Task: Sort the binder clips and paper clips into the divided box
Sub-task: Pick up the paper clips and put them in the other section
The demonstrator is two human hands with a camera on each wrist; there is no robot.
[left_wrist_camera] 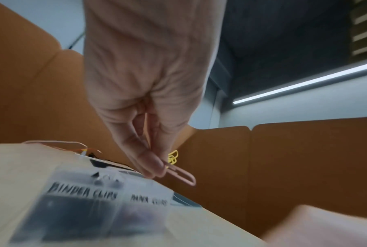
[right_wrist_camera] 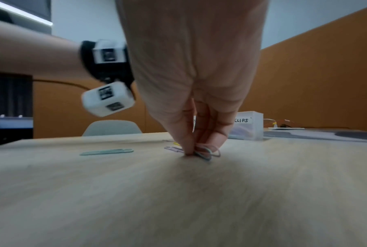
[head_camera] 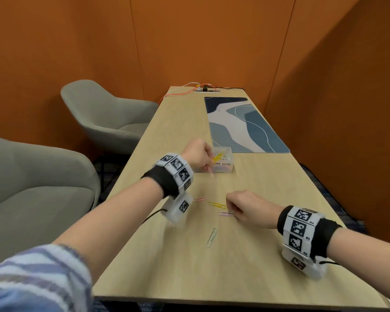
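Note:
A clear divided box point(head_camera: 224, 164) labelled for binder clips and paper clips stands mid-table, its labels point(left_wrist_camera: 106, 194) blurred in the left wrist view. My left hand point(head_camera: 198, 157) hovers at the box's near left side and pinches a pink paper clip point(left_wrist_camera: 181, 175) and a yellow one point(left_wrist_camera: 173, 158). My right hand point(head_camera: 245, 208) is down on the table, pinching paper clips point(right_wrist_camera: 207, 152) at its fingertips. Loose on the wood lie a pink clip point(head_camera: 200, 198), a yellow clip point(head_camera: 217, 204), another pink clip point(head_camera: 226, 214) and a green clip point(head_camera: 211, 238).
A blue patterned desk mat point(head_camera: 243, 124) lies beyond the box. A power strip with orange cables point(head_camera: 206, 88) sits at the table's far end. Two grey armchairs point(head_camera: 106, 115) stand left of the table. Orange partition walls enclose the space.

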